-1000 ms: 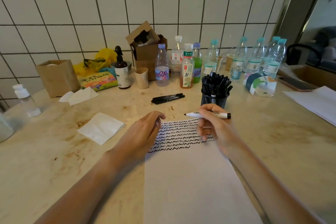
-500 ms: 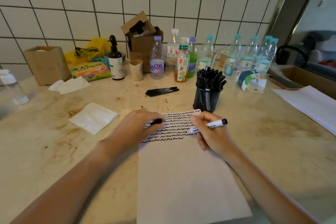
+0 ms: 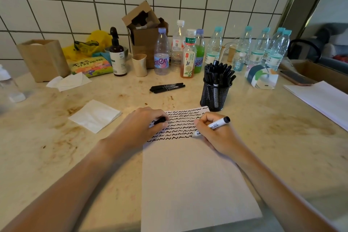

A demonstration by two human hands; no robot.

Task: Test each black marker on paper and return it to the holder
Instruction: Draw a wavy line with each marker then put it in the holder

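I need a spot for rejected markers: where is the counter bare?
Bare counter lies between the napkin and the two loose markers, and right of the mesh holder up to the paper stack. The back row of bottles is crowded.

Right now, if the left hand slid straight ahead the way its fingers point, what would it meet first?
Probably the right hand gripping the marker; the left hand, holding a black cap, points across the squiggled paper toward it. Depth is unclear.

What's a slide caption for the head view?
Right hand holds a marker tip-down on the scribbled paper; left hand grips its cap beside the holder.
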